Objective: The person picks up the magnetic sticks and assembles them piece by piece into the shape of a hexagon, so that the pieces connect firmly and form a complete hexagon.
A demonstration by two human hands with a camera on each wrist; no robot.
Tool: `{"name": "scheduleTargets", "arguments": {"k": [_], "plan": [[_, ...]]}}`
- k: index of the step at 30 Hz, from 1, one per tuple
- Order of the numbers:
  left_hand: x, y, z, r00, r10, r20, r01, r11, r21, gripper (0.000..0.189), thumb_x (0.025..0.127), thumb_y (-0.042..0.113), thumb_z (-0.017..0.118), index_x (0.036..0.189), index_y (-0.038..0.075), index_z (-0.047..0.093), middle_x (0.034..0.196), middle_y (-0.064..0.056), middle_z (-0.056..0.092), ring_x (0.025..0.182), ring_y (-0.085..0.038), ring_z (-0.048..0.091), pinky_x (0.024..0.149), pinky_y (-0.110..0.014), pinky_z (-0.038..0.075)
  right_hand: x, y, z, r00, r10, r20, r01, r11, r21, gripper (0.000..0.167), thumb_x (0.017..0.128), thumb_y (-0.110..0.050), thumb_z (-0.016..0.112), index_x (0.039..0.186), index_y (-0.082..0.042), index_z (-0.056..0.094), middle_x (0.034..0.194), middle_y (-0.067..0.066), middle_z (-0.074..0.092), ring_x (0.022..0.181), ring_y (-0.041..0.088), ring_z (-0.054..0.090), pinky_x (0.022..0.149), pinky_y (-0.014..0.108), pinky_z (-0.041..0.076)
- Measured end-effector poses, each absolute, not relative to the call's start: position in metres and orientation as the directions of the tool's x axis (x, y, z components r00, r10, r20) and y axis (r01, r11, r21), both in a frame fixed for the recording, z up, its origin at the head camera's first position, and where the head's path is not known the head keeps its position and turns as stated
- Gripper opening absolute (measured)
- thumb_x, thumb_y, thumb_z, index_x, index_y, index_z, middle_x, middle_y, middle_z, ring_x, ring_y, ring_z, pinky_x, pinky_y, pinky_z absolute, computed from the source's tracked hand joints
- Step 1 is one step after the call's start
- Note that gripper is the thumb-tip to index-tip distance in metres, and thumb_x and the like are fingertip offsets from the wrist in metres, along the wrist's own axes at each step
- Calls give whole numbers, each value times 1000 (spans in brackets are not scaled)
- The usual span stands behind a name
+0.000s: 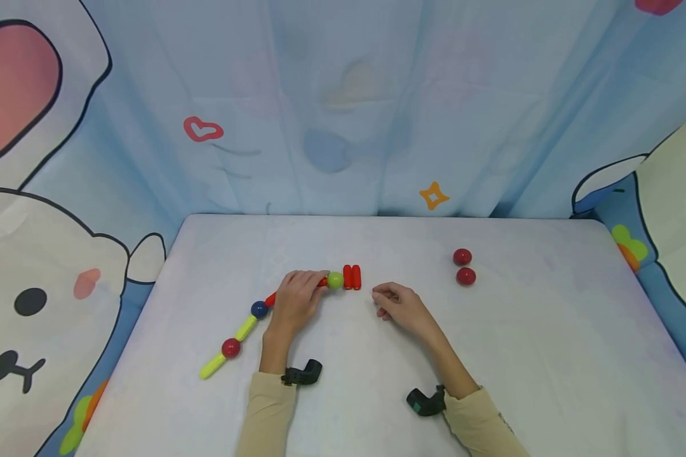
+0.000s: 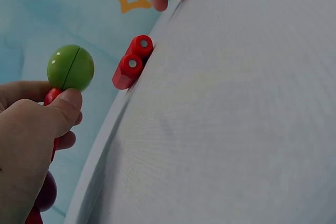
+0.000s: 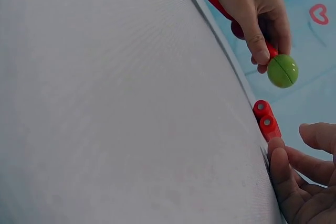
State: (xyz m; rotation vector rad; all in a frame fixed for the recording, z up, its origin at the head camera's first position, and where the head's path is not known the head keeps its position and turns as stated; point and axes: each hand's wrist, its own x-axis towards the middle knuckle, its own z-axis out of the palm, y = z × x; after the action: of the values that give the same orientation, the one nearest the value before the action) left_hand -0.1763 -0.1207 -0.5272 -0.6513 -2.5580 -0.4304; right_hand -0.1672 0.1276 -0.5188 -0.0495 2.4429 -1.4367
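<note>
Toward the table's (image 1: 549,355) left edge slants a rod-and-ball chain (image 1: 246,327). The right hand (image 1: 403,308) is empty, thumb apart from fingers; the left hand (image 1: 297,297) pinches the chain's red rod (image 2: 52,96) by the green ball (image 1: 335,280), likely steadying that end.

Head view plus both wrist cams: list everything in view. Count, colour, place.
Table: 1, white, centre of the head view.
Backdrop: 1, light blue with cartoon prints, behind and beside the table.
Joined balls: 4; red, blue, green, one dark reddish; left half of the table, the dark one partly hidden.
Joined rods: 4; 2 yellow-green, 2 red; between and beyond those balls.
Loose rods: 2, red, side by side right of the joined balls.
Loose balls: 2, red, farther right.
Wrist cameras: 2, black, one per wrist.
Sleeves: 2, beige, on the forearms.
Left hand: 1, bare, pinching a red joined rod.
Right hand: 1, bare, right of the loose rods, holding nothing visible.
</note>
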Motion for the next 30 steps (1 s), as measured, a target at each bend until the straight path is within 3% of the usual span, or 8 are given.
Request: {"name": "scheduleTargets", "arguments": {"k": [8, 17, 23, 30], "plan": [[-177, -121, -529, -777, 367, 512, 520, 832, 192, 42, 90, 14, 68, 131, 19, 60, 110, 0, 72, 104, -17, 66, 96, -35, 53, -167, 127, -517, -948, -181, -263, 140, 504, -853, 35, 97, -27, 58, 124, -4, 60, 92, 10, 69, 70, 13, 62, 72, 23, 57], [-175, -120, -529, -808, 356, 469, 481, 859, 176, 65, 88, 4, 67, 144, 30, 46, 111, -3, 65, 101, -18, 62, 90, -35, 55, -167, 127, -516, -944, -187, -272, 143, 511, -848, 35, 97, -26, 58, 124, -4, 60, 91, 10, 69, 70, 13, 62, 73, 24, 57], [-175, -120, -530, -824, 357, 440, 477, 857, 197, 59, 89, 11, 69, 141, 32, 49, 110, -1, 64, 100, -17, 61, 91, -34, 54, -166, 127, -516, -944, -185, -274, 145, 514, -846, 35, 97, -26, 58, 124, -4, 60, 91, 9, 69, 70, 13, 62, 73, 24, 57], [-175, -121, -531, -845, 339, 414, 462, 852, 246, 53, 88, 29, 71, 138, 33, 53, 106, 1, 64, 97, -16, 60, 86, -33, 53, -167, 127, -516, -943, -186, -275, 146, 512, -846, 35, 97, -25, 58, 124, -4, 60, 93, 10, 69, 71, 13, 63, 74, 24, 57]]}}
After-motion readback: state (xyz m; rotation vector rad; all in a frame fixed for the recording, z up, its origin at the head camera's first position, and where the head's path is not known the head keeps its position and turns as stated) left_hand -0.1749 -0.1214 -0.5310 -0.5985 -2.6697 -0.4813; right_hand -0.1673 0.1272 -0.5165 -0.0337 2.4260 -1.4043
